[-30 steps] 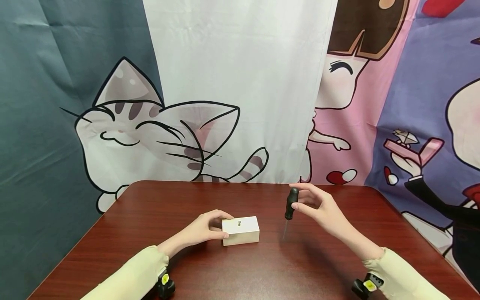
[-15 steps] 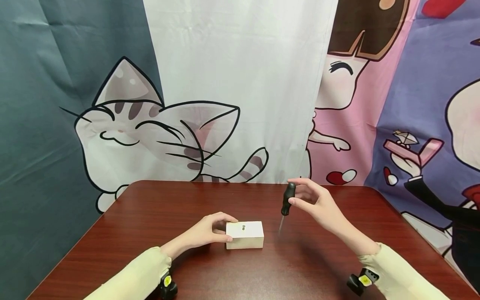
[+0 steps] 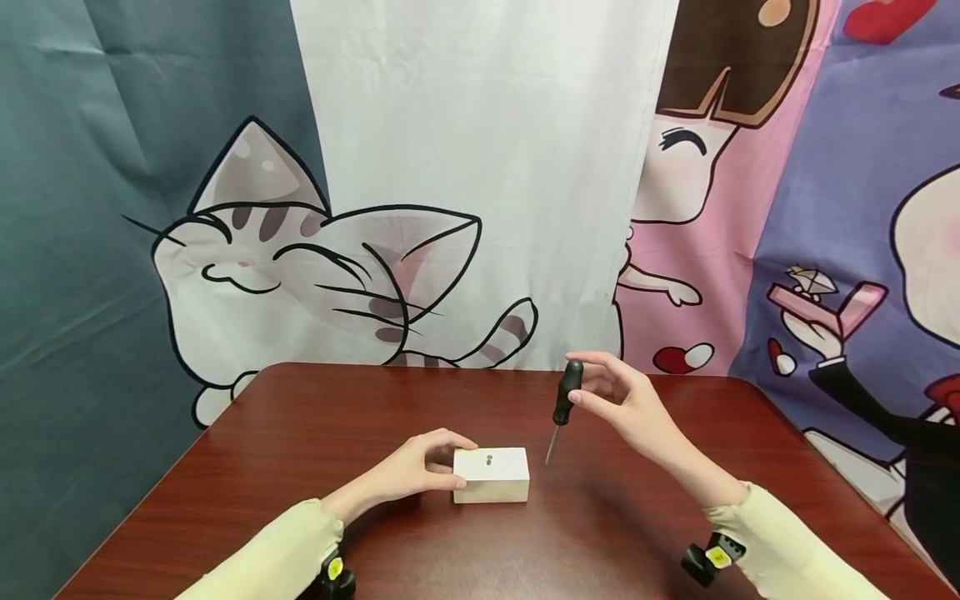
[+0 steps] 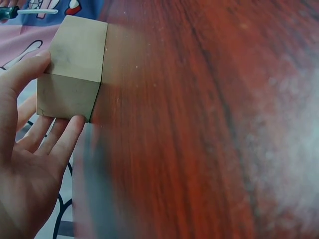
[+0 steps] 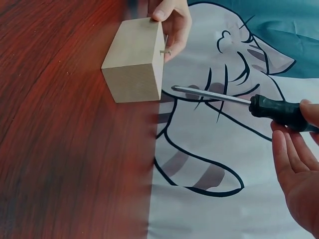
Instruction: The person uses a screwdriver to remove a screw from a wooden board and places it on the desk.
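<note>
A pale wooden block (image 3: 491, 487) lies on the brown table, with two small screws (image 3: 490, 459) standing in its top face. My left hand (image 3: 422, 465) grips the block's left end, thumb on the near side and fingers behind. To the right, my right hand (image 3: 630, 412) pinches the black handle of a screwdriver (image 3: 567, 390) between thumb and fingertips. Its metal shaft (image 5: 212, 94) slants down to the left, and the tip is in the air, apart from the block. In the right wrist view the screws (image 5: 166, 51) stick out of the block's face.
The brown wood-grain table (image 3: 360, 400) has rounded far corners. Behind it hangs a printed cloth (image 3: 487, 125) with a cartoon cat and figures. Each wrist carries a small black camera (image 3: 708, 562) below a pale yellow sleeve (image 3: 795, 542).
The block has slid slightly right and nearer with my left hand, and turned a little. My right hand has brought the screwdriver left toward the block, its shaft now more slanted.
</note>
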